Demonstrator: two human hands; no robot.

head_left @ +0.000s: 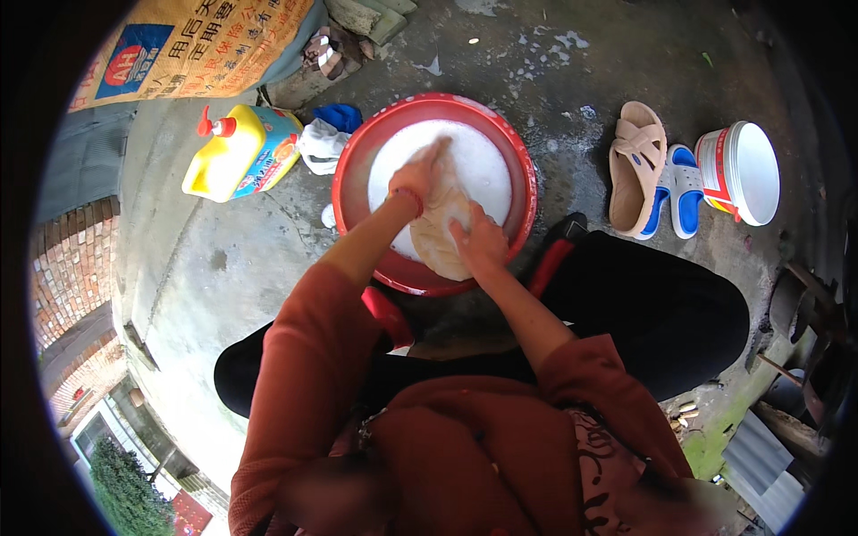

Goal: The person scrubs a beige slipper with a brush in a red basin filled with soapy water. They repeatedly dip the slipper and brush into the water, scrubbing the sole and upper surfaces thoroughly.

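Observation:
A beige slipper (435, 247), partly coated in suds, lies tilted over a red basin (523, 170) of white foam. My left hand (418, 179) is closed on its far part, with fingertips blurred by foam. At the slipper's near right edge, my right hand (481, 241) grips it with thumb and fingers. The slipper's near end reaches toward the basin's front rim. Foam hides the water and anything beneath it. A red band circles my left wrist.
Left of the basin stand a yellow pump bottle (246, 152) and a crumpled white cloth (322, 146) beside something blue. To the right are another beige slipper (628, 201), a grey-and-blue pair (686, 192) and a white bucket (758, 174). My bent knees flank the basin on wet concrete.

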